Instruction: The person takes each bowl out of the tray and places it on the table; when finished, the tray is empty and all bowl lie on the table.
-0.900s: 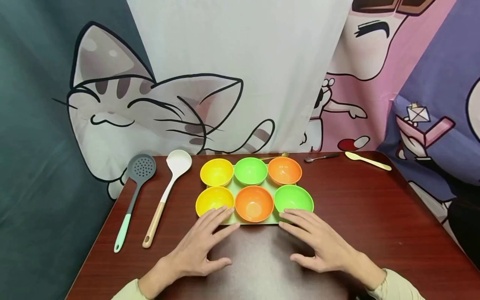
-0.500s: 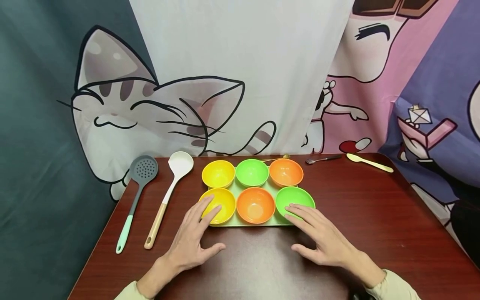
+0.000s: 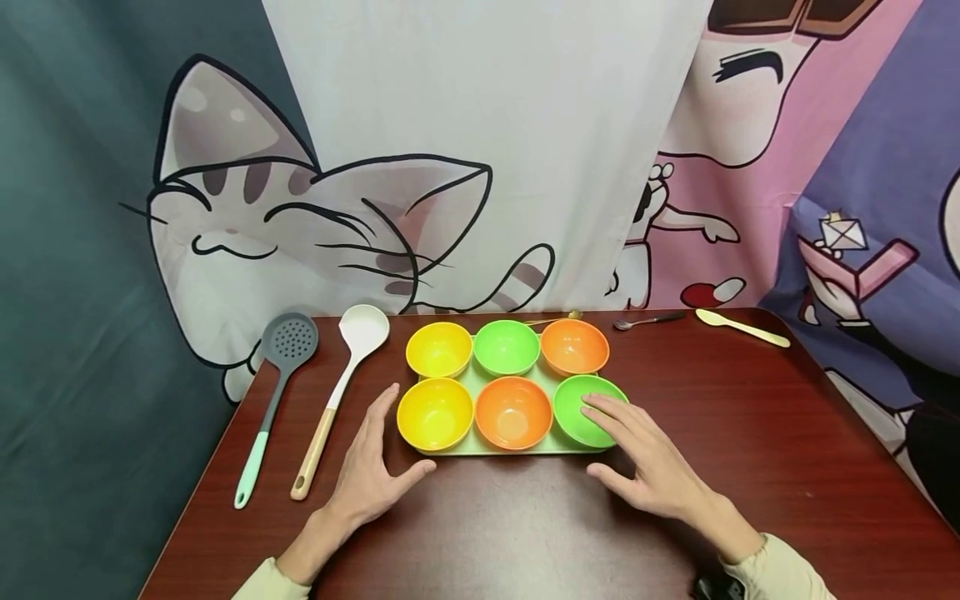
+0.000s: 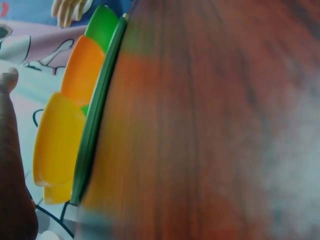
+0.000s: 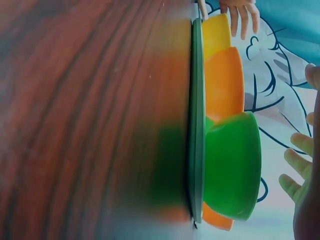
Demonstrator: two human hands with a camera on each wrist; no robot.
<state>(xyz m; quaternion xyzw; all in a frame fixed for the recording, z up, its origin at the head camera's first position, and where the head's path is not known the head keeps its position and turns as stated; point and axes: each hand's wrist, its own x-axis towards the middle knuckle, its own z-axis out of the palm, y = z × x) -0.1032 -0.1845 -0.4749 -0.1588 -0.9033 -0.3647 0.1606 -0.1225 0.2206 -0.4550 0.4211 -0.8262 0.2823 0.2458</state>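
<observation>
Nearest on table (image 3: 750,433): left hand (image 3: 367,475) flat, fingers straight and loosely together, thumb toward tray (image 3: 510,446), just left of near yellow bowl (image 3: 435,412), seemingly not touching. Right hand (image 3: 648,467) nearer its target: fingers (image 3: 603,412) spread, relaxed, over rim of near green bowl (image 3: 581,404), holding nothing. Tray's long axis ran left-right, six bowls in two rows. Against earlier frames: left hand had slid off yellow bowl to left; right had crept farther over green.
</observation>
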